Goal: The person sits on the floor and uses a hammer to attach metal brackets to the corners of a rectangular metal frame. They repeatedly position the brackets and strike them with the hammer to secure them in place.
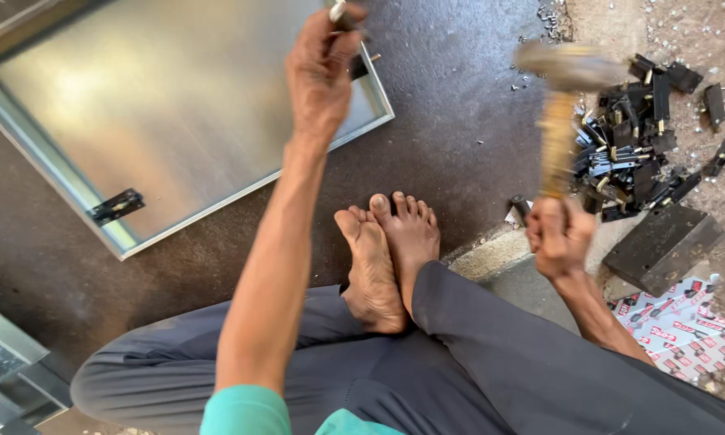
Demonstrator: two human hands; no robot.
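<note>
My left hand (322, 68) is stretched forward over the near corner of a shiny sheet-metal panel (169, 105) and pinches a small metal pin or punch (337, 10) upright next to a black hinge (359, 66) on the panel's edge. My right hand (557, 234) grips the wooden handle of a hammer (559, 121). The hammer is raised and blurred, its head up near the top right. A second black hinge (116, 206) sits on the panel's left edge.
A pile of black hinges (632, 137) lies on the ground at right, beside a dark metal block (663, 246) and a printed red-and-white packet (675, 326). My crossed bare feet (387, 250) rest on the dark floor. More metal frames (4, 362) lie at lower left.
</note>
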